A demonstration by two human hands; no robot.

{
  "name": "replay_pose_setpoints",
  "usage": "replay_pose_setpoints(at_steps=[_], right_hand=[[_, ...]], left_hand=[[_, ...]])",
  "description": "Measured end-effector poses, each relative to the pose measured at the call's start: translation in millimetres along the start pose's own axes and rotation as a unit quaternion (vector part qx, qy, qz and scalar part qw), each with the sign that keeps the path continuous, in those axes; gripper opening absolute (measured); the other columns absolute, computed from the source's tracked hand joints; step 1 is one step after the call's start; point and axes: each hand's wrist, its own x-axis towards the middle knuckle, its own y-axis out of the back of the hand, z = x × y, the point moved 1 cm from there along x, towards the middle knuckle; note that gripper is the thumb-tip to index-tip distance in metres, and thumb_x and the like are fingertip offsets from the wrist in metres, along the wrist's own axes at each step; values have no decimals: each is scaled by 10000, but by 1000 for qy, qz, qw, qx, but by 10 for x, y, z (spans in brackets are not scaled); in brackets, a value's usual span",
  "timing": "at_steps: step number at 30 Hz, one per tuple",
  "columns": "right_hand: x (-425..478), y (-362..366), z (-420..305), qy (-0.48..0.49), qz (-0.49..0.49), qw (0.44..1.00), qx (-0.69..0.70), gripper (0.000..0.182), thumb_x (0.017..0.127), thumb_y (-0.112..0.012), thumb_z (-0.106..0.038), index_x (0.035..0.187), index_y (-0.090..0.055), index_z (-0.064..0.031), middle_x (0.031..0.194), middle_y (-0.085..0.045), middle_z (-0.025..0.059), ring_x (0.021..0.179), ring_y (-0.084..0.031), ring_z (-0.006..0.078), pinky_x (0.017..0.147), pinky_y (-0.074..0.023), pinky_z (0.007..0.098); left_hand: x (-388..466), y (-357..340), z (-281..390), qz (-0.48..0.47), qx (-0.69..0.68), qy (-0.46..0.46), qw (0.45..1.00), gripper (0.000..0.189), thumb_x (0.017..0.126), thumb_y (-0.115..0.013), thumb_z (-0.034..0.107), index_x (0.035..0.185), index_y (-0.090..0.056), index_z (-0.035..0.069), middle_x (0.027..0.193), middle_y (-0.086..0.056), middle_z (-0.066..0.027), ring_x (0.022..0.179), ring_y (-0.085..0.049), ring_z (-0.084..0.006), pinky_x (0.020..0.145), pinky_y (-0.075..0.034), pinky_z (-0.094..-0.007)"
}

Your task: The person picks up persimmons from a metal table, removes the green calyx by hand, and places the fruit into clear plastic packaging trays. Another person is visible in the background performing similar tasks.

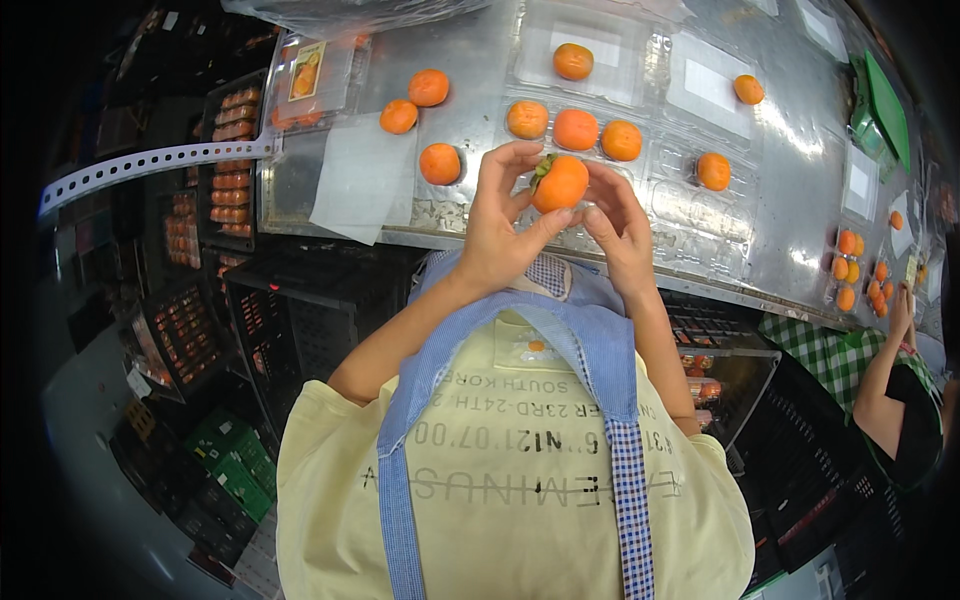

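Between my two hands I hold a persimmon (562,184) tilted on its side, its green calyx facing left. My left hand (499,217) cups it from the left, the thumb under its lower edge. From the right, my right hand (619,221) bends its fingers around the fruit, thumb near the other thumb. Just beyond stands an open clear plastic clamshell tray (540,157) with three persimmons in its far row; my hands hide part of its near row. A white sheet lies in its lid (619,82), with one persimmon (573,61) on top.
Three loose persimmons (439,164) lie left on the metal table (480,67), beside translucent sheets (364,180). A closed, labelled pack (315,79) sits at the far left. Another clamshell (701,202) holds one persimmon. Black crates (322,277) stand below. At right, another person's arm (885,375) reaches tableward.
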Motion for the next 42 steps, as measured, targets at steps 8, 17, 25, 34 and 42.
replay_pose_setpoints(at_steps=[8, 17, 25, 34, 42], right_hand=[[-15, -80, 5, -89, -19, 980, 176, 568, 896, -661, -247, 1336, -421, 20, 1227, -558, 134, 1153, -544, 197, 969, -451, 351], [-3, -34, -31, 31, 54, 998, -11, 591, 801, -720, -86, 1323, -454, -14, 1288, -495, 112, 1187, -510, 192, 944, -475, 340], [-40, 79, 17, 65, 42, 989, -125, 640, 764, -740, -80, 1334, -457, -19, 1287, -491, 95, 1215, -490, 202, 963, -467, 332], [-98, 186, 90, 5, -21, 992, 125, 739, 786, -743, -172, 1393, -373, 28, 1317, -493, 162, 1242, -482, 247, 1068, -372, 392], [-109, 222, 143, -19, -46, 989, 143, 783, 769, -770, -203, 1401, -364, 19, 1321, -491, 159, 1239, -487, 244, 1062, -384, 384]], left_hand=[[0, 34, 12, -74, 159, -134, 975, 659, 723, -745, -71, 1271, -393, 27, 1258, -409, -114, 1266, -443, -251, 1081, -366, -403], [47, 59, -15, -75, 94, -2, 993, 530, 883, -661, 207, 1306, -408, 13, 1243, -471, -121, 1217, -475, -232, 1062, -367, -389], [58, -20, -31, -48, -101, 163, 980, 332, 977, -525, 176, 1249, -485, -10, 1203, -554, -114, 1077, -547, -164, 956, -468, -353], [53, -71, 166, -95, 129, 51, 986, 286, 925, -572, 83, 1205, -566, 25, 1032, -558, -59, 961, -576, -144, 861, -489, -295], [45, -54, 163, -113, 189, 9, 975, 297, 883, -607, 51, 1180, -599, 45, 953, -551, -57, 882, -591, -145, 802, -496, -286]])
